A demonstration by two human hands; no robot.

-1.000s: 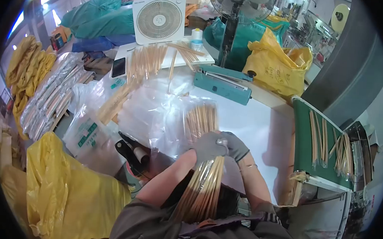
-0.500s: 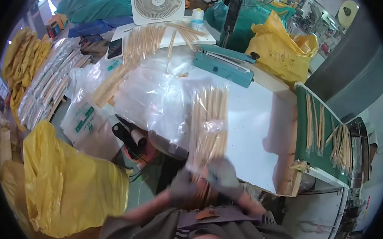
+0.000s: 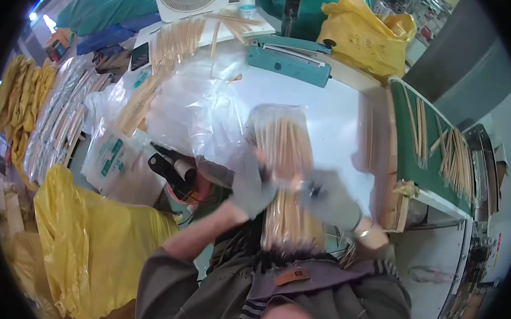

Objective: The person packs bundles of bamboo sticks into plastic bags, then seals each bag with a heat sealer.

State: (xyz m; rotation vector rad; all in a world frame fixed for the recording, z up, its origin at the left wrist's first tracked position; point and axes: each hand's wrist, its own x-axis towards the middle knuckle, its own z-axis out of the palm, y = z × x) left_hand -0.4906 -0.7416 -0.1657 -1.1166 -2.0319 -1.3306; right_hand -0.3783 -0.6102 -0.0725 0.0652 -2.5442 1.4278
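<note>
A long clear plastic bag of thin wooden sticks (image 3: 285,144) lies over the table's front edge, its near end by my apron. My left hand (image 3: 251,185), in a grey glove, grips the bag's left side near the middle. At the same height on the right, my gloved right hand (image 3: 331,198) is closed on the bag, blurred by motion. A shiny band crosses the sticks between the two hands. Left of the bag is a pile of flat clear plastic bags (image 3: 194,110).
A teal bag sealer (image 3: 289,66) stands at the back of the white table (image 3: 344,129). Loose sticks (image 3: 178,40) lie behind the pile. On the right, a green belt (image 3: 404,127) carries more sticks. A black tool (image 3: 171,169) and a yellow sack (image 3: 89,237) are at the left.
The bag of sticks has come closer to my body. My hands have gone from its near end to its middle, one on each side. The view has shifted slightly.
</note>
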